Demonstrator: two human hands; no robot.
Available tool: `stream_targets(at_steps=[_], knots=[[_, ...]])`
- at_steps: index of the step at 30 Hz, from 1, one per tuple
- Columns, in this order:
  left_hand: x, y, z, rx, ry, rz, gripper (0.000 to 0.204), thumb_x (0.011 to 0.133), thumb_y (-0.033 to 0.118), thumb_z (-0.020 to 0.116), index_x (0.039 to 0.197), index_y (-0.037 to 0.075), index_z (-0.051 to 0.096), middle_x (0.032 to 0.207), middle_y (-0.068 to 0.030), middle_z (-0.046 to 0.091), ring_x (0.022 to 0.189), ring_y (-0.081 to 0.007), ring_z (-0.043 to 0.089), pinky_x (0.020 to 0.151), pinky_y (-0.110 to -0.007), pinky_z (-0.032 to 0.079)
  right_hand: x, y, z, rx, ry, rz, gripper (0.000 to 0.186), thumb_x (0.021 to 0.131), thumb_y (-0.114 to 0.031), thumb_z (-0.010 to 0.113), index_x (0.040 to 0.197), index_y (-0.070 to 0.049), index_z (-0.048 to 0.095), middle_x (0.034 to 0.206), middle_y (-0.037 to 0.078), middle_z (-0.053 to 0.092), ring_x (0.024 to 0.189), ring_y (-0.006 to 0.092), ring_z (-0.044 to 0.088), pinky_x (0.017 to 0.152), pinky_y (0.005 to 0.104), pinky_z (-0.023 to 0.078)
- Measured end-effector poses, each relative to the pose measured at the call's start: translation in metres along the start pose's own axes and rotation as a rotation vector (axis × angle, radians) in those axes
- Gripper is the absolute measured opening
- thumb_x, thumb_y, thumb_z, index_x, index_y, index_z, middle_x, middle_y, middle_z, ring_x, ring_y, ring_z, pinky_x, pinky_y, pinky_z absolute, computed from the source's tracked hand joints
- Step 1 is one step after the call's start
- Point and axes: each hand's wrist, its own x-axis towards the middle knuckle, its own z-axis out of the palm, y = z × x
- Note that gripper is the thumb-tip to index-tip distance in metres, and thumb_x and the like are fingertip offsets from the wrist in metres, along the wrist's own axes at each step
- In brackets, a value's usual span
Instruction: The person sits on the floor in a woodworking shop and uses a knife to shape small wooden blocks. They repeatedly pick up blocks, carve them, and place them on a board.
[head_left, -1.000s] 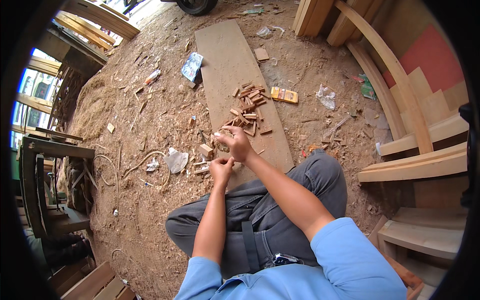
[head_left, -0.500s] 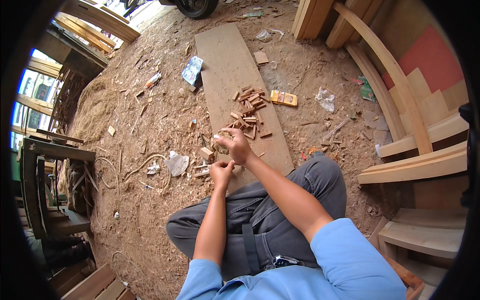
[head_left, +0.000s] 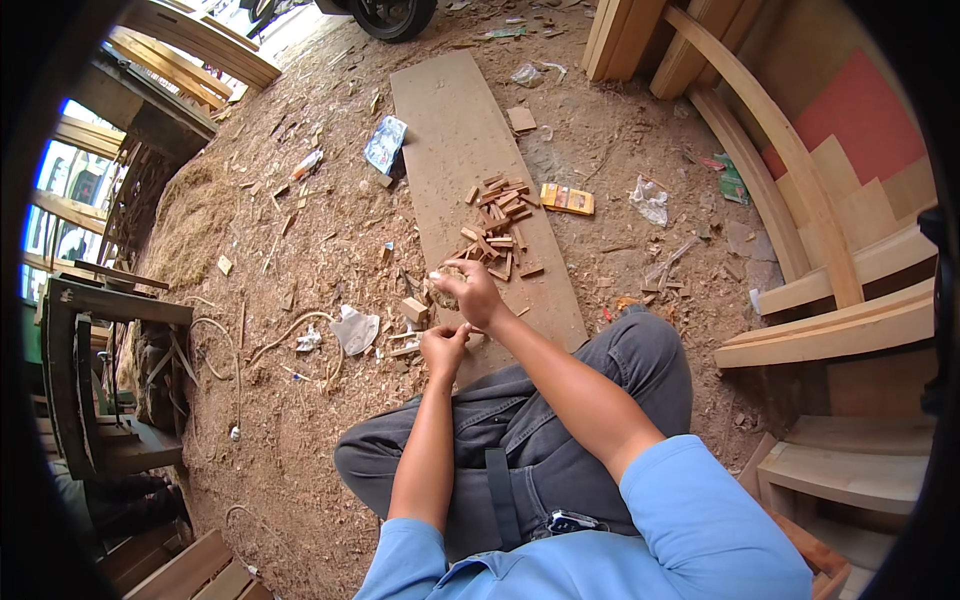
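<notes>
Brown lump (head_left: 438, 296): grasped by my right hand's (head_left: 479, 294) fingers, partly covered; long axis I cannot read. Left hand's (head_left: 443, 350) fingers pinched together, contents unclear.

Floor (head_left: 330, 200): brown earth strewn with wood chips (head_left: 224, 265); bright daylight (head_left: 300, 38) enters at upper left. Left side: stacked boards (head_left: 205, 40) and a dark wooden frame (head_left: 130, 303), with a pale opening (head_left: 75, 170) beyond, perhaps a window, though rim distortion makes this uncertain. Right side: pale curved timbers (head_left: 788, 140) before a tan panel (head_left: 795, 50) bearing a red patch (head_left: 865, 110).
</notes>
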Motion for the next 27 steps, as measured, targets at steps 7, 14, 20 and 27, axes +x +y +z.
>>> stream_targets(at_steps=[7,14,20,27], knots=[[0.001,-0.003,0.001,0.025,-0.002,-0.050,0.030,0.079,0.026,0.081,0.078,-0.003,0.076,0.067,-0.0105,0.072,0.058,-0.0144,0.066,0.061,-0.031,0.052,0.000,-0.001,-0.001,-0.096,0.000,0.002,0.045,0.089,-0.019,0.064,0.120,0.013,0.059,0.096,0.016,0.072,0.091,0.0152,0.067,0.083,0.0263,0.052],[-0.001,0.002,-0.002,-0.018,-0.017,-0.056,0.030,0.078,0.026,0.082,0.078,-0.003,0.076,0.067,-0.0118,0.072,0.059,-0.0148,0.066,0.061,-0.031,0.052,-0.007,-0.011,0.000,-0.106,-0.027,0.079,0.054,0.089,-0.024,0.066,0.122,0.017,0.056,0.088,0.017,0.073,0.083,0.0185,0.069,0.082,0.0290,0.051],[-0.003,0.001,-0.002,-0.072,-0.007,0.006,0.030,0.079,0.025,0.082,0.076,-0.004,0.075,0.064,-0.0103,0.071,0.054,-0.0139,0.063,0.055,-0.030,0.049,-0.001,-0.001,-0.002,-0.016,-0.056,0.045,0.054,0.087,-0.025,0.068,0.119,0.017,0.058,0.092,0.018,0.073,0.087,0.0171,0.068,0.082,0.0274,0.051],[-0.002,-0.003,0.000,-0.107,-0.024,-0.042,0.028,0.079,0.024,0.082,0.077,-0.003,0.076,0.065,-0.0106,0.071,0.055,-0.0140,0.064,0.055,-0.030,0.049,-0.003,0.000,-0.004,-0.038,-0.121,0.143,0.039,0.089,-0.018,0.065,0.113,0.012,0.062,0.094,0.013,0.072,0.088,0.0140,0.067,0.079,0.0250,0.051]])
